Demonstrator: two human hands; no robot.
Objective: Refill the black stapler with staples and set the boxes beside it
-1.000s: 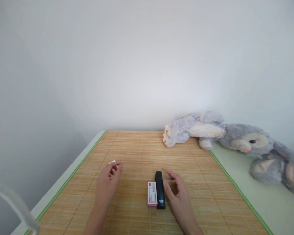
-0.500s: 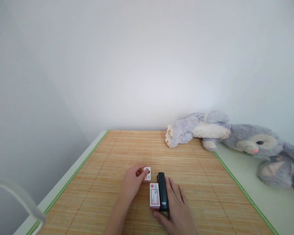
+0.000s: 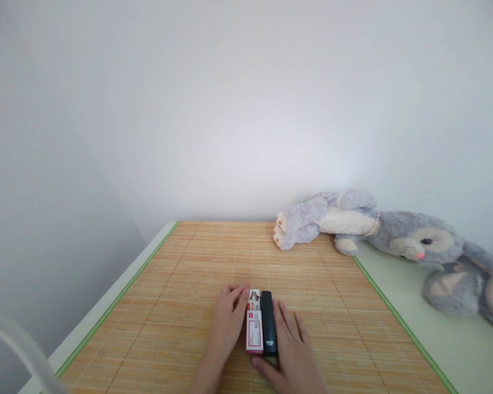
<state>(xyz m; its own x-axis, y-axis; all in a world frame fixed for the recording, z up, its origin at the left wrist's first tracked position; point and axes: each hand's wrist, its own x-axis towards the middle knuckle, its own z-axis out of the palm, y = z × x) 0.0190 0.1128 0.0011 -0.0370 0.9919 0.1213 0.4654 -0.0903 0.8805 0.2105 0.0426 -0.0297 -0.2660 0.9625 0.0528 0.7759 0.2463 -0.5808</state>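
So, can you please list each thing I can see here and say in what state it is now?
black stapler: closed, lying flat on the mat, right hand beside it.
long staple box: closed, flat, against the stapler's left side.
small box: lying just beyond the long box, left hand's fingers touching it.
left hand: open, flat on the mat.
right hand: open, flat.
plush rabbit: lying on its side.
bamboo mat: spread flat.

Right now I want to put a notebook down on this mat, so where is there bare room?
The bamboo mat is bare left of the left hand, out to its green edge, and across the far middle up to the wall. Right of the right hand is free too. It is crowded around the black stapler and two small boxes, and at the far right by the plush rabbit.
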